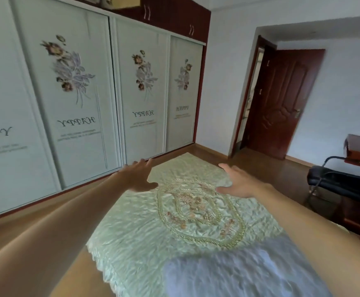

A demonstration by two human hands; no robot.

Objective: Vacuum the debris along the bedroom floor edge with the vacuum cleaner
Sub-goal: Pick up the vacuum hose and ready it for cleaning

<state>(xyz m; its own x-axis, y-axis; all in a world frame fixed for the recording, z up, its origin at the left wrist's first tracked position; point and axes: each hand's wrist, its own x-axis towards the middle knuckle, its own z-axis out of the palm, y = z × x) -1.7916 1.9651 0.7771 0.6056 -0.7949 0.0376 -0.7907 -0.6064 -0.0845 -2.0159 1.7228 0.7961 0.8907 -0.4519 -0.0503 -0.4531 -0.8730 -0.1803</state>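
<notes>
Four white sliding wardrobe doors with flower prints are filling the view from 9 to 12 o'clock. A pale green embroidered bedspread is stretching from 6 o'clock toward the centre. The wooden floor edge is running along the wardrobe's base at 8 o'clock. A dark red door is standing open at 2 o'clock, a black chair sitting at 3. Above the bedspread, the left hand and right hand are reaching forward, fingers spread wide, holding nothing.

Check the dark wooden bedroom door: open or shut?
Open. The door is swung into the room, away from its frame, and the doorway beside it shows a lit space beyond.
</notes>
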